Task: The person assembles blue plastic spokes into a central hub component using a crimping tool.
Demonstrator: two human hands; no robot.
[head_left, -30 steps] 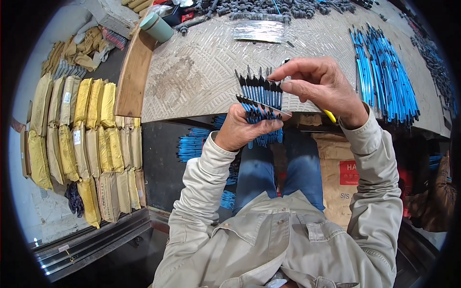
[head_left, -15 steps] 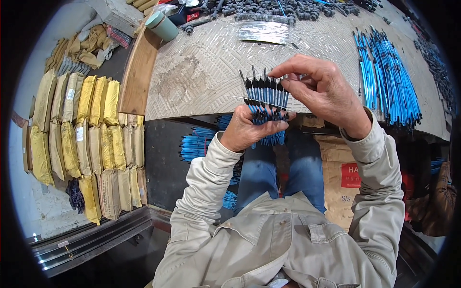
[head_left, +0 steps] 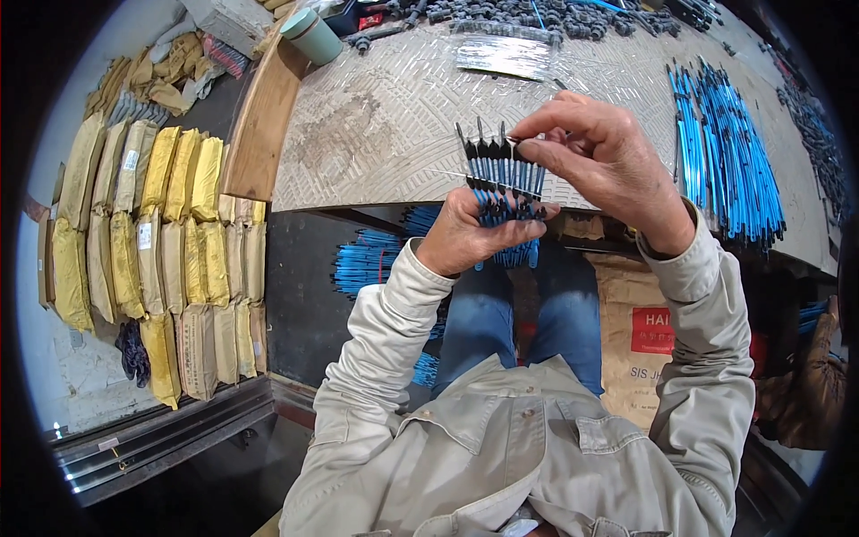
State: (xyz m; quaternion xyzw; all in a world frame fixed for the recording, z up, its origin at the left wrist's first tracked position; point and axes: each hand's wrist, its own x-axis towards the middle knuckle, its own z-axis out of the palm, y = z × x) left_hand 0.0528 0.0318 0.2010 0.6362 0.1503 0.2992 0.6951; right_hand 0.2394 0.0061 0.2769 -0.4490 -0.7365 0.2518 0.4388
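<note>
My left hand [head_left: 479,237] is closed around a bundle of thin blue rods with black ends [head_left: 501,170], held upright above my lap at the table's near edge. A thin pale strip [head_left: 443,172] runs across the rods and sticks out on the left. Several dark tips rise above the rest along the top of the bundle. My right hand [head_left: 595,157] has its thumb and index finger pinched together at the bundle's upper right corner. What lies between those fingertips is too small to make out.
Thin silvery strips [head_left: 504,55] lie piled on the patterned table [head_left: 349,152]. Many blue rods [head_left: 729,161] rest at the right, dark fittings [head_left: 501,16] along the back. A green cup [head_left: 310,38] stands beside the wooden board [head_left: 264,125]. More blue bundles [head_left: 367,262] are below the table.
My right index finger has bent in from a straighter reach, and the fingertips now pinch at the bundle's corner. The left hand keeps its grip. The whole view has shifted slightly.
</note>
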